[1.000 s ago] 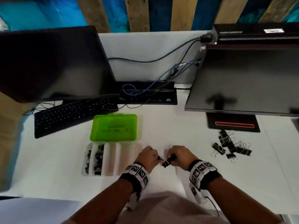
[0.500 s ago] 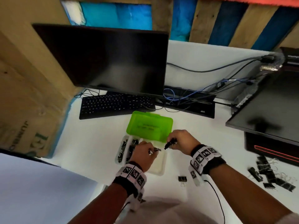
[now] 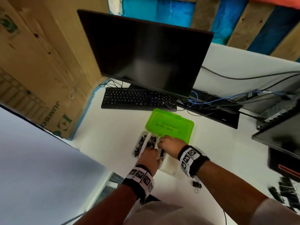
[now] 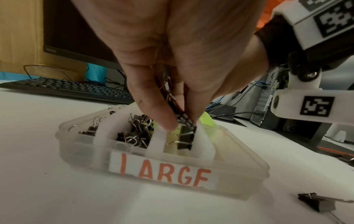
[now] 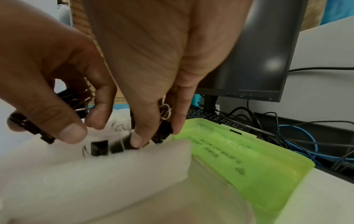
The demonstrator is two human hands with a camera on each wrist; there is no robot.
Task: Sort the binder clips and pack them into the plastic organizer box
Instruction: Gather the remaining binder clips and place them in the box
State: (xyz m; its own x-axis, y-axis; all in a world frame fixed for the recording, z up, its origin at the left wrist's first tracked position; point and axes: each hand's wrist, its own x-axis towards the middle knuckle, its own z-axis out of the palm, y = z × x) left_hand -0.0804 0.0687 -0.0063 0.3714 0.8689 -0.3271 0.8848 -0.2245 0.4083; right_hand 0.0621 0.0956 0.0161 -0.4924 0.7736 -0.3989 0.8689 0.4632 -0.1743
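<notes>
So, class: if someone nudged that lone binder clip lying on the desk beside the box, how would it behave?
The clip lies on a flat side, so it would probably slide, not roll. Its wire handle looks hinged and may flop. It looks small, so likely light.

Each forearm is bare and ends in a black wristband carrying white blocks printed with black square markers. Just beside the right wristband a thin black cable trails back. A light grey sleeve covers the right upper arm.
</notes>
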